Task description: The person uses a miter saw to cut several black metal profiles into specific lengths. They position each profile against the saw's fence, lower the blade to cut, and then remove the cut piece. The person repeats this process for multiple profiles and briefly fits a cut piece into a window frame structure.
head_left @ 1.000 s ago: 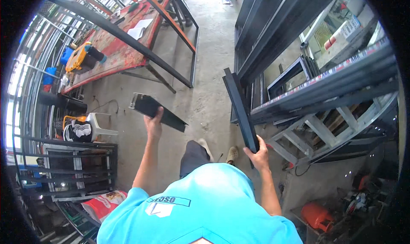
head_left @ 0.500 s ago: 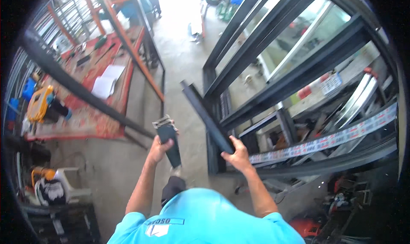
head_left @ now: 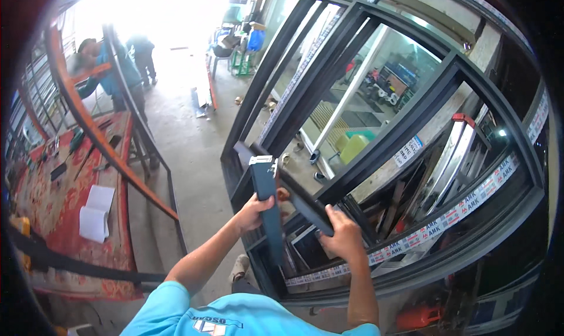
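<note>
My left hand [head_left: 254,212] is closed around a short dark grey metal profile [head_left: 269,189], held nearly upright with its silvery, hollow-looking end on top. In my right hand [head_left: 343,236] is the near end of a second dark profile [head_left: 310,205], which slants away to the far left. The left profile crosses in front of the right one and hides part of it; whether they touch I cannot tell. Both pieces are held over the near left part of a large dark window frame [head_left: 376,104], which has several bars.
A worn red table [head_left: 120,177] with an open notebook [head_left: 97,212] and tools stands at the left, behind an orange bar [head_left: 108,151]. Two people [head_left: 120,71] are farther off. Printed tape [head_left: 446,218] runs along the window frame's near side. Silvery profiles [head_left: 452,159] lie beyond it.
My view has swung right toward the window frame. The left profile has come over beside the right one and now overlaps it; both stay in my hands.
</note>
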The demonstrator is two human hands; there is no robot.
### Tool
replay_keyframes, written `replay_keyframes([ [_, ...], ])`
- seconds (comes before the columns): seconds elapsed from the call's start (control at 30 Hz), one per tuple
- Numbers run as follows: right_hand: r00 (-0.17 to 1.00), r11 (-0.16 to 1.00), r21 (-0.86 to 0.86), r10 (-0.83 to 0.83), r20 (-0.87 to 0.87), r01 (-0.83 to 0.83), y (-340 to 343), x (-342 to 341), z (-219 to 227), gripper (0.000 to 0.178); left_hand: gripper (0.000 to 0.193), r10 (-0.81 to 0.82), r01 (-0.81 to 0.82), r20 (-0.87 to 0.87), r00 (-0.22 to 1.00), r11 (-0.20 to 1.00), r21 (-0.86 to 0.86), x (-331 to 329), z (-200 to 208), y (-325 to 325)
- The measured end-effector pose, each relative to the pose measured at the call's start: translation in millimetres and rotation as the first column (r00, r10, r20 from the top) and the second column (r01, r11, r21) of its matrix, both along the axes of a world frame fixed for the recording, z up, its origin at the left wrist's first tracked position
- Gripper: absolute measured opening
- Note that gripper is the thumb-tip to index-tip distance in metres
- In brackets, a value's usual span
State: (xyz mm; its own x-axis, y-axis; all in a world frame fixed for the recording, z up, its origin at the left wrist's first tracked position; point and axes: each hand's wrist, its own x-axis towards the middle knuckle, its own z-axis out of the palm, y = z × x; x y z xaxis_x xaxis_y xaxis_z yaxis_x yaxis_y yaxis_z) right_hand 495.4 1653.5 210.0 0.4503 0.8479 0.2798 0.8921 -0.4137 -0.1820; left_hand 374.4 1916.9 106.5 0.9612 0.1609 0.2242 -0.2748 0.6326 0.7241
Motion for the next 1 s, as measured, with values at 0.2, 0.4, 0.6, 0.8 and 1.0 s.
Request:
replay_keyframes([
  [0.2, 0.89, 0.914, 0.26, -0.377, 0.257, 0.312, 29, 60, 48, 0.039, 0.06, 0.036, -0.014, 0.202, 0.979, 0.994, -0.111, 151, 79, 45],
  [0.4, 0.759, 0.816, 0.413, -0.552, 0.346, 0.405, 63, 108, 79, 0.032, 0.057, -0.199, 0.242, 0.346, 0.917, 0.966, -0.086, 235, 140, 99],
  [0.6, 0.616, 0.683, 0.463, -0.723, 0.313, 0.565, 116, 125, 95, 0.031, 0.048, -0.089, 0.104, 0.216, 0.972, 0.993, -0.063, 302, 143, 129],
  [0.8, 0.459, 0.514, 0.557, -0.853, 0.249, 0.652, 162, 126, 99, 0.027, 0.093, -0.383, 0.43, 0.209, 0.9, 0.857, -0.285, 366, 111, 199],
  [1.0, 0.41, 0.476, 0.495, -0.879, 0.243, 0.727, 222, 156, 84, 0.029, 0.067, -0.68, 0.679, 0.11, 0.725, 0.732, 0.053, 412, 115, 248],
])
